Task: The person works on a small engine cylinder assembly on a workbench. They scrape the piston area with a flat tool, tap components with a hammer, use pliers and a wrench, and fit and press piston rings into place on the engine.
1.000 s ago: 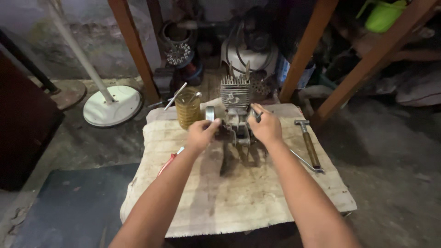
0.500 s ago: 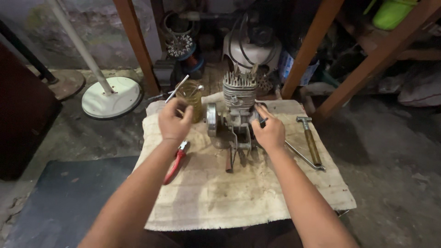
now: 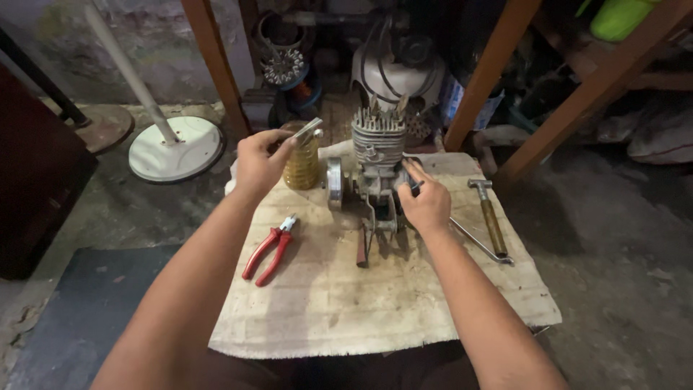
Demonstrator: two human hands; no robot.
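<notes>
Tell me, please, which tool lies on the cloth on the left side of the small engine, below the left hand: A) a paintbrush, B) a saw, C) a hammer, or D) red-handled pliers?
D: the red-handled pliers lie on the cloth left of the engine, below the raised left hand; the hammer lies on the other side, beyond the right hand.

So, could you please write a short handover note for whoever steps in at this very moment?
Left hand: raised over the amber jar, pinching a small metal piece; what it is cannot be told.
Right hand: on the right side of the small engine, holding a thin tool against it.
The engine stands upright on the cloth-covered board. Red pliers lie to its left, untouched; hammer and a long metal rod lie to its right.
Done: left hand is off the engine.
Left: cannot tell; the engine is still largely assembled.
</notes>
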